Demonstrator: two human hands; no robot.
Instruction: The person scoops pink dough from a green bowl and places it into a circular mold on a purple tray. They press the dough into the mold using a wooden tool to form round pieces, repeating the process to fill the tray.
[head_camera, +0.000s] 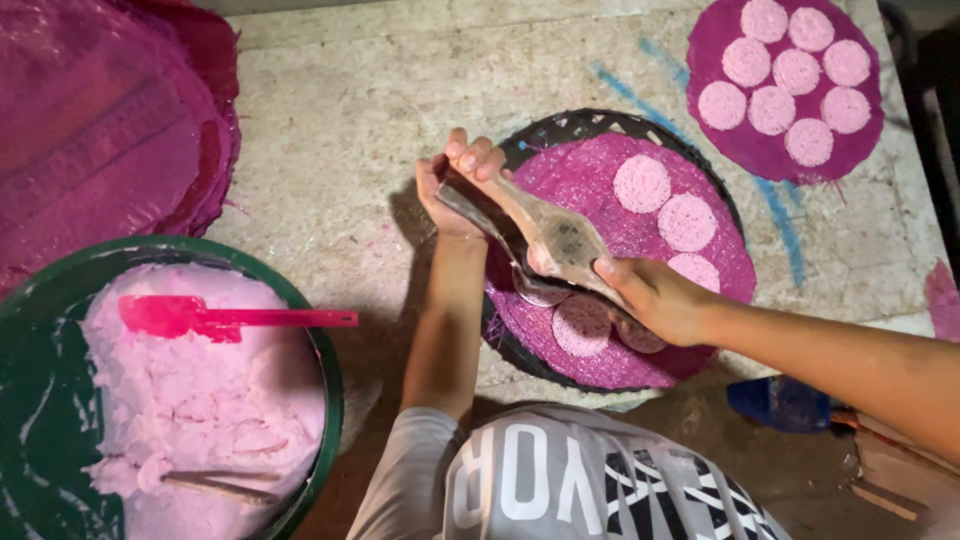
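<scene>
While both hands work over the magenta mat (600, 185) | head: left hand (455, 185) grip clamped on spoon (500, 245) handle | right hand (660, 300) grip clamped on wooden mould (560, 240) | pink discs (665, 205) on mat | green tub (325, 400) of pink paste at left on desk (380, 100)

Magenta mat (600, 180) carries pale pink discs (642, 183) on a black woven tray (580, 125). Green bowl (325, 400), lower left, holds pink dough (200, 390) and a hot-pink spatula (215, 318). Grey shirt (560, 480) has white-and-black lettering.

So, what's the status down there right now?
Left hand and right hand grip a scoop over the pink mat. Five pink discs laid. Nothing in the way.
</scene>
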